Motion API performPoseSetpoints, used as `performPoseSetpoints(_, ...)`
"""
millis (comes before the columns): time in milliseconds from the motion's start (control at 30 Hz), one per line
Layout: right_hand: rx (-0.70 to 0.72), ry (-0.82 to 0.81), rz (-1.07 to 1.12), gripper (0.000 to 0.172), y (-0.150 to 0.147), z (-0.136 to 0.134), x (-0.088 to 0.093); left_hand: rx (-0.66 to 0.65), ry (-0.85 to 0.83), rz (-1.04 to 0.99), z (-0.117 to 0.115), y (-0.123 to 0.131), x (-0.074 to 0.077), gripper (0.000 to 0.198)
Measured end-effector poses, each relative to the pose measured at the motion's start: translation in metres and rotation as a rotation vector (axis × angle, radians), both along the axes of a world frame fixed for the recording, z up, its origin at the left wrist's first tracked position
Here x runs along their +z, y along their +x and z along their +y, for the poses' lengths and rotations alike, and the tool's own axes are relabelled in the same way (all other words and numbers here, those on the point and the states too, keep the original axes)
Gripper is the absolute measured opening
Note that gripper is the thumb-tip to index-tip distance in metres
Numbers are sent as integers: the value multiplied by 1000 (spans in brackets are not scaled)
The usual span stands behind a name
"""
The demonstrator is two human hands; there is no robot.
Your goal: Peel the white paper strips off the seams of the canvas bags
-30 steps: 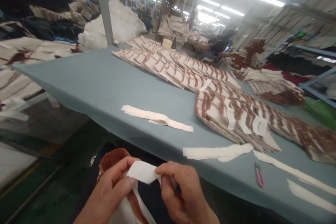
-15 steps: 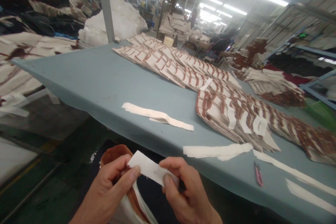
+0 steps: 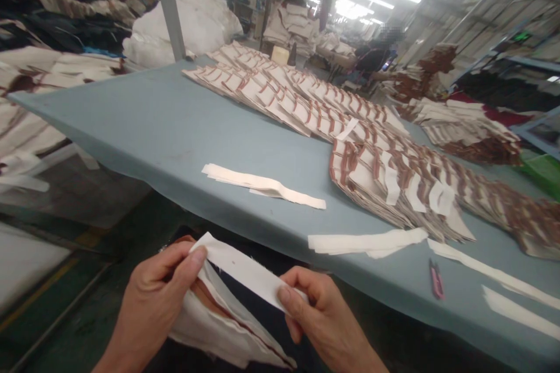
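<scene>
A white fabric strip point(image 3: 245, 271) is stretched between my two hands, in front of the table's near edge. My left hand point(image 3: 161, 288) pinches its upper left end, thumb on top. My right hand point(image 3: 312, 306) pinches the lower right end between thumb and fingers. Below the strip hangs a cream and brown sewn fabric piece point(image 3: 219, 326), its upper edge close to my left fingers. Whether those fingers also grip it is hidden.
The blue-green table point(image 3: 144, 122) bears overlapping rows of cream and brown fabric pieces point(image 3: 284, 93). Cream strips point(image 3: 262, 183) lie near the front edge, with more strips point(image 3: 363, 243) further right. Pink thread snips point(image 3: 436, 280) lie at the right. A person point(image 3: 371, 61) is in the background.
My hands have moved apart, so more of the white strip shows between them. My left hand has shifted left and the fabric piece below now spreads further right. The view has tilted slightly.
</scene>
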State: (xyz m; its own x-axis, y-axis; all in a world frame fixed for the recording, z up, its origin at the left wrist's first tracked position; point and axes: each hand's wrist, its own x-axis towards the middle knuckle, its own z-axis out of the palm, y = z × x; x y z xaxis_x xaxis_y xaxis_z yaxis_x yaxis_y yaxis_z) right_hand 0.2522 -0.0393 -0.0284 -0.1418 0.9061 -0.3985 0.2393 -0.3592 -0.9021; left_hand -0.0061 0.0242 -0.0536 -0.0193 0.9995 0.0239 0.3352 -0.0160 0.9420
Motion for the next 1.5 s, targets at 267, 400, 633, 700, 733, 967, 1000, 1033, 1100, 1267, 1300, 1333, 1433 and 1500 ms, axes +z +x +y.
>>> performPoseSetpoints(267,-104,269,-403,27,20,-17,-25,-211,28,42,-14,5,9,48)
performPoseSetpoints(400,-111,496,-235,35,4,-2,-10,-301,63,66,-25,19,21,45)
performPoseSetpoints(633,27,587,163,31,-44,32,-2,-344,39,11,-29,19,28,43)
performPoseSetpoints(700,14,602,162,30,-52,32,-6,-347,28,5,-31,15,27,46)
performPoseSetpoints(733,6,617,141,28,-55,32,-9,-323,11,-8,-33,13,26,47)
performPoseSetpoints(967,-170,502,91,30,-65,24,-22,-20,-289,-145,-50,1,5,65)
performPoseSetpoints(1000,-132,420,112,34,-65,19,-25,-12,-319,-191,-51,-1,1,70)
performPoseSetpoints(1033,-76,339,114,37,-65,11,-29,-2,-333,-225,-52,-5,-3,73)
performPoseSetpoints(1100,43,214,76,37,-66,-7,-41,42,-318,-222,-54,-13,-12,73)
performPoseSetpoints(1267,211,145,34,24,-86,-42,-83,179,-262,-65,-70,-32,-34,73)
performPoseSetpoints(1300,206,125,36,23,-91,-45,-89,176,-276,-55,-76,-34,-39,74)
performPoseSetpoints(1333,194,98,38,22,-96,-46,-94,167,-289,-49,-81,-36,-43,75)
performPoseSetpoints(1433,199,5,70,20,-107,-44,-102,133,-315,-38,-99,-43,-49,75)
performPoseSetpoints(1500,216,-71,116,19,-111,-42,-104,120,-322,-38,-109,-47,-48,69)
